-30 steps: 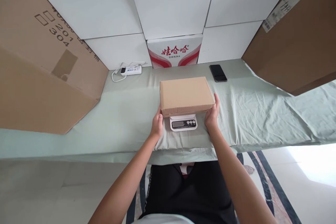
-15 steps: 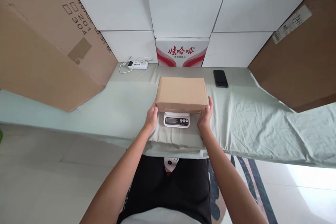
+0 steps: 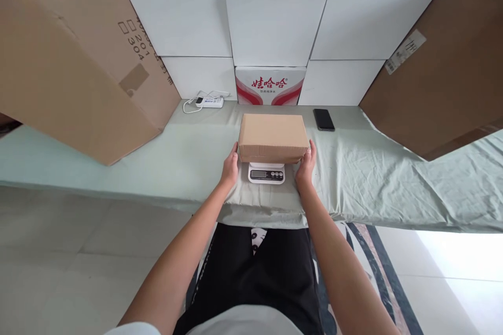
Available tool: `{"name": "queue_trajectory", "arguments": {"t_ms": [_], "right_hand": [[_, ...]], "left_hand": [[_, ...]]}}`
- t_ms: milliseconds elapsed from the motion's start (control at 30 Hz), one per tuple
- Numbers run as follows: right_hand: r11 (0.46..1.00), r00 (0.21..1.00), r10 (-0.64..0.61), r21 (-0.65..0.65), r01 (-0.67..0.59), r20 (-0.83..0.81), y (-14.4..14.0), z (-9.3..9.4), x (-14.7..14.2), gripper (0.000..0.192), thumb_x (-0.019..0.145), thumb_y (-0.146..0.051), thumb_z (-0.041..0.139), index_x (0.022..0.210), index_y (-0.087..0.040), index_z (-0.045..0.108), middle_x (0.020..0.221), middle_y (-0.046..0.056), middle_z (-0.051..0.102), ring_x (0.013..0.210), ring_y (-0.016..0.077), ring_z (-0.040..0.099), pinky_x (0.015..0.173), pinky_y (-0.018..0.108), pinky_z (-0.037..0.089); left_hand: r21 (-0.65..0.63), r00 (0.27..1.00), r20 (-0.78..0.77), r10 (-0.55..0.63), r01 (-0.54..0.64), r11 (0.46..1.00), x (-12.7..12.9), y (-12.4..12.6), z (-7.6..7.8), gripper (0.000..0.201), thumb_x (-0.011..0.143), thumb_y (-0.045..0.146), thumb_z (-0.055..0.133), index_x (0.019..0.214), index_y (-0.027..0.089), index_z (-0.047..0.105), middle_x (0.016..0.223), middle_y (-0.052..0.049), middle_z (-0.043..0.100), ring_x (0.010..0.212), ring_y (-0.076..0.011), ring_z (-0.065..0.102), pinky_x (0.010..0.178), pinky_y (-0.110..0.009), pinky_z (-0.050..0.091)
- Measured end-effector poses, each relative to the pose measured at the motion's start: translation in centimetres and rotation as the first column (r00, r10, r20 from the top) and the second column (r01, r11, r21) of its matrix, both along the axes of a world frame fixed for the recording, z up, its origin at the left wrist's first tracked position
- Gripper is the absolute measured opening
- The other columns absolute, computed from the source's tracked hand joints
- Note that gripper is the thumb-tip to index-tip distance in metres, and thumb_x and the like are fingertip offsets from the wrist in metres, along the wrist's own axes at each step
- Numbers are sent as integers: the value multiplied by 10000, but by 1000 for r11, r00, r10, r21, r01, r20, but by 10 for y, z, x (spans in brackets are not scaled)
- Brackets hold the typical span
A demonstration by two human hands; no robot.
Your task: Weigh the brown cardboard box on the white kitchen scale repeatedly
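Observation:
A closed brown cardboard box [image 3: 273, 136] rests on a small white kitchen scale [image 3: 266, 174], covering its platform. The scale's display and buttons show below the box's near edge. At the box's left side is my left hand [image 3: 230, 168], its fingers upright along the near left corner. My right hand [image 3: 306, 168] presses against the near right corner, thumb side toward the box. Both hands hold the box between them; the fingers behind its edges are partly hidden.
A pale green cloth covers the table [image 3: 188, 157]. At the back lie a white power strip [image 3: 210, 101] with its cord and a black phone [image 3: 324, 120]. White panels [image 3: 275, 26], a printed carton [image 3: 271, 86] and large cardboard sheets [image 3: 129, 89] wall the table. A person's head shows beyond.
The head view has tilted up, bringing a person behind the panels into sight. The box remains over the scale, and my hands stay at its two sides.

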State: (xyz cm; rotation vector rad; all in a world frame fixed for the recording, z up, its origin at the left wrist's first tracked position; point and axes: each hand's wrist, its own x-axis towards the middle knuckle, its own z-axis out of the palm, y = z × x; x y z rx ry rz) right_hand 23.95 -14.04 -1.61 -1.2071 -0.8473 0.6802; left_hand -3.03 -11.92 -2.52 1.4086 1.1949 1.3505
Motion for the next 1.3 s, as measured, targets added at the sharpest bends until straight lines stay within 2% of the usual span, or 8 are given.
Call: {"name": "queue_trajectory", "arguments": {"t_ms": [133,233,500,633,767,967,1100,1300], "right_hand": [[999,999,-40,22,40,27,3,-4,1,768,989,-790,515,1596,-321,545,1620,90,608,1524,279,545,1352,558,381],[997,997,-69,49,68,27,4,-3,0,687,1000,-762,503,1533,-339,598,1628,76,606,1470,272,590,1301,565,449],[982,985,-68,183,39,158,-6,10,-9,544,1030,-708,501,1229,-275,763,1298,80,768,1341,332,667,1323,621,425],[976,974,-27,218,-23,225,15,28,-7,612,1042,-698,495,1460,-297,695,1507,96,703,1531,347,580,1381,616,371],[961,966,33,257,-100,255,72,38,4,863,981,-746,586,1726,-348,406,1822,56,421,1745,312,345,1466,582,220],[964,944,62,225,-141,325,126,11,14,904,962,-743,610,1730,-328,374,1840,65,372,1773,333,278,1480,605,161],[964,932,87,206,-168,351,131,1,17,888,977,-749,591,1731,-330,381,1833,54,381,1773,339,287,1487,566,172],[974,926,87,166,-157,367,142,-6,26,884,952,-786,588,1704,-345,435,1804,56,440,1767,345,301,1479,608,186]], "left_hand": [[0,998,48,42,-42,999,1,-1,-1,778,1042,749,454,1617,252,616,1809,-79,497,1742,-329,380,1466,-529,259],[49,998,65,14,-17,999,2,-5,2,803,1033,782,467,1627,261,611,1789,-88,524,1723,-325,418,1460,-515,274],[7,974,224,-42,42,999,2,-5,6,929,1004,868,432,1632,206,607,1763,-144,544,1663,-364,512,1390,-534,415],[46,962,258,-95,86,995,4,25,22,898,1005,875,432,1544,208,700,1685,-133,642,1631,-375,553,1379,-539,435],[122,959,274,-77,44,991,13,82,35,969,946,936,462,1530,202,704,1697,-130,634,1648,-383,530,1384,-532,425],[40,973,224,-61,54,998,23,138,7,985,937,961,424,1510,208,701,1700,-134,632,1685,-385,474,1404,-529,389],[-14,975,209,-80,85,996,25,145,-11,938,982,930,393,1508,213,692,1665,-120,669,1693,-387,459,1391,-535,402],[-25,980,185,-78,85,996,25,147,-12,851,1015,887,408,1479,245,718,1681,-78,659,1693,-349,466,1413,-494,364]]}}
